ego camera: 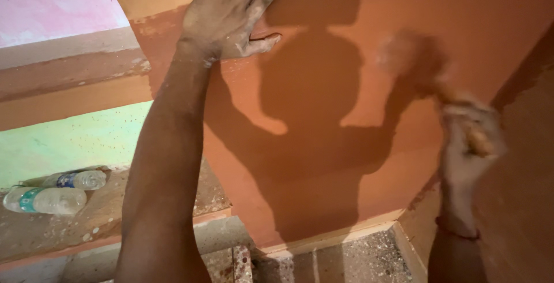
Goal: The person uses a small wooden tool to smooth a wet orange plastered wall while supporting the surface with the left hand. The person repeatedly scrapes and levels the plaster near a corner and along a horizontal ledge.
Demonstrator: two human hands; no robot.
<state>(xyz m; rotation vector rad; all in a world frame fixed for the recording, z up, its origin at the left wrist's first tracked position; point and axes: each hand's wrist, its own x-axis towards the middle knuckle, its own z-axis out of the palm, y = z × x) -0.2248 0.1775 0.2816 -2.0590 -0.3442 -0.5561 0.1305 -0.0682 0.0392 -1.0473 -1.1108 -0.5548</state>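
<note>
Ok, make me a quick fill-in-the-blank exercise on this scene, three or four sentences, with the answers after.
1. The left hand lies flat against the ____ painted wall.
2. The right hand is blurred and grips a ____ with its bristles on the wall.
3. Two plastic ____ lie on their sides on the speckled ledge at the left.
4. A person's ____ falls on the wall between the two hands.

Missing words: orange; brush; bottles; shadow

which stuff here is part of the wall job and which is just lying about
In use:
- orange wall
- left hand, flat on the wall
- right hand, blurred, grip closed on a brush handle
- brush, blurred, at the wall

Lying about:
- two plastic bottles on the ledge
</note>
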